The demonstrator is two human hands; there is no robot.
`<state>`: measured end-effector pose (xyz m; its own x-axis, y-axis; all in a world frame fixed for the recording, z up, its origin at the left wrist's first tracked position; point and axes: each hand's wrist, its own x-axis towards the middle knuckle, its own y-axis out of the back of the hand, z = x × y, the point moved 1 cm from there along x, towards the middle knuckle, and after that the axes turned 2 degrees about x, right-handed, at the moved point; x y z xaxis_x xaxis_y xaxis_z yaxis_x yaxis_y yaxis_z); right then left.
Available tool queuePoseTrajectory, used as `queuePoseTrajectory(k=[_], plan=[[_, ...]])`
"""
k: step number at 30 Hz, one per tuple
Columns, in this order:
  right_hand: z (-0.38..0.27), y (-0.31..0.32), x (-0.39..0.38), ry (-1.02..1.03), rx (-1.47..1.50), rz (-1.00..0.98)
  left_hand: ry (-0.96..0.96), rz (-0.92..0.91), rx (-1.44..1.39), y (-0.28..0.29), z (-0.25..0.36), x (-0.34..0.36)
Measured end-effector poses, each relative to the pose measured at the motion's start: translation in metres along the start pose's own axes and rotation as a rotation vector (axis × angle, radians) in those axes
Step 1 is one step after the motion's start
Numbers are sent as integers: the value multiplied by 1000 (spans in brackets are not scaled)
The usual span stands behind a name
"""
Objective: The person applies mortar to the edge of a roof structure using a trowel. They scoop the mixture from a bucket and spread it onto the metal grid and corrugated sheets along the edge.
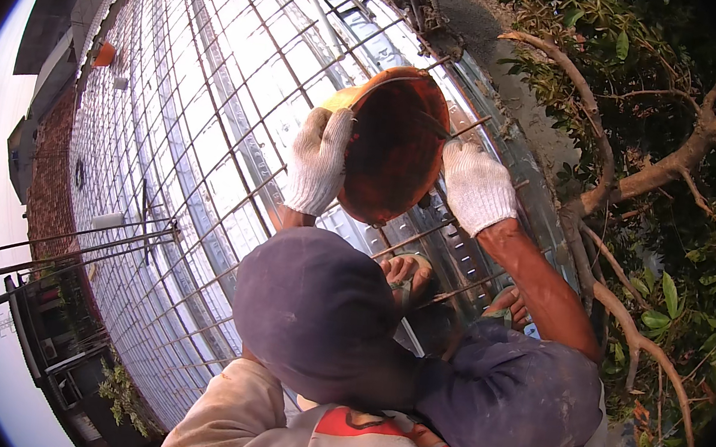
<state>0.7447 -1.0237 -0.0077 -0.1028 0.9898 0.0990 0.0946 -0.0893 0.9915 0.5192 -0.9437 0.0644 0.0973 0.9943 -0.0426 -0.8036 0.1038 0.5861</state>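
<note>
Both my hands wear off-white knitted gloves and hold an orange plastic bucket (395,154) between them. The bucket is tilted, so its round mouth faces me, and the inside looks dark reddish brown. My left hand (319,159) is closed on the left side of its rim. On the opposite side, my right hand (476,183) grips the rim, its fingertips partly hidden. A grid of steel reinforcing bars (254,97) lies beneath, over ribbed shiny metal decking (227,64). My bent knees in dark trousers (316,306) and my sandalled feet (409,278) are below the bucket.
Thick branches (660,175) and leaves crowd the right side beyond the decking's edge. Long bars (61,268) stick out on the left. Farther off sit another orange container (104,54) and a pale block (107,220). Buildings stand beyond the left edge.
</note>
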Motion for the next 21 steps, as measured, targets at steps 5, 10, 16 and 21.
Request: queuePoseTrajectory(k=[5, 10, 16, 21], plan=[[-55, -6, 38, 65, -59, -119, -134, 54, 151, 35, -29, -12], [-59, 5, 45, 287, 16, -217, -63, 162, 66, 46, -38, -25], [-57, 0, 23, 401, 135, -454, -40, 141, 10, 33, -40, -26], [-44, 29, 15, 264, 64, -229, -29, 186, 41, 41, -36, -22]])
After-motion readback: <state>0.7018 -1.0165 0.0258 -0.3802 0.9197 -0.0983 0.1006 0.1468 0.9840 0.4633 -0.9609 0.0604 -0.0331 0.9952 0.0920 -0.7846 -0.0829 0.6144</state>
